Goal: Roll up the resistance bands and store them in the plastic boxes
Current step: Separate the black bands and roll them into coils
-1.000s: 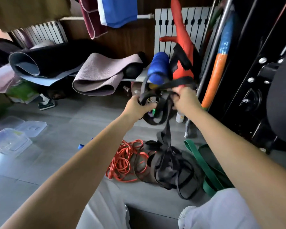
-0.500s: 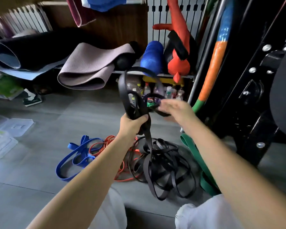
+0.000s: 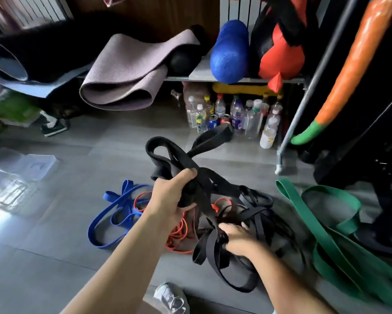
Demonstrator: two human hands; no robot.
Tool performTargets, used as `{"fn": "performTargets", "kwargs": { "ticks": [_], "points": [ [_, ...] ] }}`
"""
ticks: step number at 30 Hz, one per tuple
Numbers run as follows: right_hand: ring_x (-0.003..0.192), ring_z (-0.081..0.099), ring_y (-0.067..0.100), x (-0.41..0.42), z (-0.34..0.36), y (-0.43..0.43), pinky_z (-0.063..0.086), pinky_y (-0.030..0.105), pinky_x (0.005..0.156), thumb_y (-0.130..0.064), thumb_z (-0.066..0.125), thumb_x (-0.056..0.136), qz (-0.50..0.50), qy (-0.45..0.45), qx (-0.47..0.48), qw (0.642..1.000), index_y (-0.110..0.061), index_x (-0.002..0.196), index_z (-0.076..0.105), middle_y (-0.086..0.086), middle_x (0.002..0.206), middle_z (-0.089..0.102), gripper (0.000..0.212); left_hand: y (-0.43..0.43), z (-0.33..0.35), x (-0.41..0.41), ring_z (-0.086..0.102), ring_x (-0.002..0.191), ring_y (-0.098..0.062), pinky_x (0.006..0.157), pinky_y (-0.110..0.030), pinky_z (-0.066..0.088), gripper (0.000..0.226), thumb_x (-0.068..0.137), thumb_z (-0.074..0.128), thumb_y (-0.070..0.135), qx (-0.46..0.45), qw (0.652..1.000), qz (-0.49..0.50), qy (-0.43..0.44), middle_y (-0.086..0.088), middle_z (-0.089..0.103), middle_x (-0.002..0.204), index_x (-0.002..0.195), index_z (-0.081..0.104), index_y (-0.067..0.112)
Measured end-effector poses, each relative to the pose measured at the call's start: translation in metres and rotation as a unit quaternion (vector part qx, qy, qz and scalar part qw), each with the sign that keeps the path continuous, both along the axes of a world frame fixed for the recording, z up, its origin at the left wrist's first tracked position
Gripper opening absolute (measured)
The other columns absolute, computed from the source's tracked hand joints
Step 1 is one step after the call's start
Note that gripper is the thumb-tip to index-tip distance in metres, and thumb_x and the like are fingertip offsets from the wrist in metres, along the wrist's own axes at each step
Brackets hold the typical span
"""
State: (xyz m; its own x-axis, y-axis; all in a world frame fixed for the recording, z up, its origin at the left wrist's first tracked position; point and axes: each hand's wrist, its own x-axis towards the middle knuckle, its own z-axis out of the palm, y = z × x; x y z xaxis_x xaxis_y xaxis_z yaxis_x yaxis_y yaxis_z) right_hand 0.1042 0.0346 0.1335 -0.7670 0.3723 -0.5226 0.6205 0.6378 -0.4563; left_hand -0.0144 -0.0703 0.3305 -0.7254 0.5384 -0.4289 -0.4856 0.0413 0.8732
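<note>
A tangled black resistance band (image 3: 253, 214) lies piled on the grey floor. My left hand (image 3: 174, 198) grips several gathered loops of it above the pile; two loop ends stick up past my fist. Lower down, my right hand (image 3: 238, 240) grips black strands at the pile's near side. A blue band (image 3: 113, 214) lies on the floor to the left, a thin orange band (image 3: 179, 236) partly under the black one, and a wide green band (image 3: 326, 232) to the right. Clear plastic boxes (image 3: 11, 189) and a lid (image 3: 37, 166) sit at the far left.
A low shelf (image 3: 199, 73) at the back carries rolled mats (image 3: 122, 73), a blue foam roller (image 3: 230, 53) and a red bag. Several bottles (image 3: 235, 116) stand under it. A metal rack leg (image 3: 279, 159) and black gym equipment (image 3: 371, 109) stand right. My shoe (image 3: 172, 298) is at the bottom.
Both hands came down from chest height toward the floor. My right hand left the upper loop and dropped to the black pile. The view tilted down.
</note>
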Motion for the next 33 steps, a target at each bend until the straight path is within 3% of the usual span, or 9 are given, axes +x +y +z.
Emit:
{"fn": "performTargets", "kwargs": {
  "ticks": [2,4,9,15,20,22,26,28,33],
  "points": [
    [0.102,0.060,0.023,-0.007,-0.003,0.004,0.041,0.031,0.078,-0.017,0.051,0.075,-0.062,0.040,-0.029,0.997,-0.033,0.076,0.058,-0.005,0.093,0.066,0.017,-0.003,-0.004,-0.012,0.062,0.067,-0.027,0.068,-0.039,0.049,0.012,0.083,0.064,0.002,-0.034,0.999,-0.001,0.042,-0.012,0.066,0.070,0.074,0.063,0.010],
    [0.085,0.061,0.018,-0.011,0.005,0.009,0.040,0.028,0.068,-0.010,0.053,0.075,-0.047,0.096,-0.055,0.993,-0.040,0.065,0.060,-0.009,0.071,0.061,0.032,-0.006,-0.009,-0.021,0.063,0.069,-0.028,0.074,-0.044,0.052,0.006,0.081,0.067,0.003,-0.069,0.996,0.007,0.060,-0.014,0.067,0.073,0.077,0.064,0.006],
    [0.089,0.061,0.029,-0.021,0.072,0.037,0.045,0.036,0.078,-0.006,0.053,0.081,-0.076,0.156,-0.029,0.984,0.000,0.086,0.062,0.016,0.091,0.067,0.012,-0.013,-0.021,-0.036,0.060,0.064,-0.026,0.059,-0.031,0.053,0.011,0.081,0.066,0.002,-0.157,0.983,-0.003,0.094,-0.014,0.062,0.073,0.076,0.058,0.008],
    [0.092,0.062,0.021,-0.009,0.158,0.071,0.046,0.031,0.077,-0.007,0.052,0.088,-0.216,0.251,-0.096,0.939,-0.020,0.090,0.061,0.003,0.095,0.068,0.017,-0.013,-0.032,-0.031,0.059,0.057,-0.024,0.052,-0.028,0.053,0.014,0.076,0.069,0.004,-0.253,0.957,-0.052,0.130,-0.013,0.061,0.069,0.074,0.056,0.009],
    [0.080,0.061,0.022,0.000,0.173,0.059,0.049,0.030,0.071,-0.003,0.055,0.083,-0.207,0.238,-0.128,0.940,-0.024,0.080,0.058,0.001,0.082,0.064,0.022,-0.005,-0.043,-0.022,0.058,0.059,-0.021,0.056,-0.027,0.049,0.012,0.073,0.071,0.008,-0.304,0.926,-0.102,0.198,-0.005,0.058,0.064,0.075,0.059,0.008],
    [0.082,0.061,0.022,0.002,0.182,0.062,0.049,0.029,0.069,-0.002,0.057,0.082,-0.290,0.299,-0.164,0.894,-0.019,0.081,0.059,0.001,0.080,0.064,0.018,0.000,-0.045,-0.018,0.055,0.053,-0.017,0.047,-0.022,0.045,0.012,0.073,0.071,0.009,-0.310,0.922,-0.111,0.204,-0.003,0.057,0.060,0.080,0.063,0.005],
    [0.064,0.069,0.018,0.016,0.212,0.075,0.055,0.027,0.066,0.002,0.047,0.089,-0.423,0.441,-0.342,0.714,-0.007,0.084,0.059,0.005,0.066,0.071,0.016,0.009,-0.047,-0.012,0.054,0.050,-0.017,0.035,-0.018,0.042,0.018,0.076,0.069,0.008,-0.310,0.925,-0.113,0.191,-0.006,0.056,0.063,0.091,0.062,0.001],
    [0.056,0.066,0.015,0.020,0.222,0.076,0.050,0.022,0.054,0.003,0.043,0.091,-0.425,0.478,-0.365,0.677,-0.005,0.082,0.059,0.004,0.061,0.069,0.020,0.012,-0.051,-0.010,0.054,0.053,-0.017,0.037,-0.019,0.043,0.018,0.078,0.068,0.010,-0.334,0.905,-0.134,0.225,-0.005,0.056,0.065,0.092,0.062,0.002],
    [0.056,0.065,0.013,0.029,0.252,0.089,0.053,0.023,0.062,0.004,0.041,0.091,-0.432,0.600,-0.447,0.503,-0.002,0.080,0.057,0.006,0.060,0.068,0.021,-0.004,-0.070,-0.004,0.061,0.078,-0.028,0.062,-0.030,0.041,0.028,0.081,0.062,0.022,-0.484,0.737,-0.242,0.404,-0.006,0.064,0.086,0.107,0.060,0.013]
  ]
}}
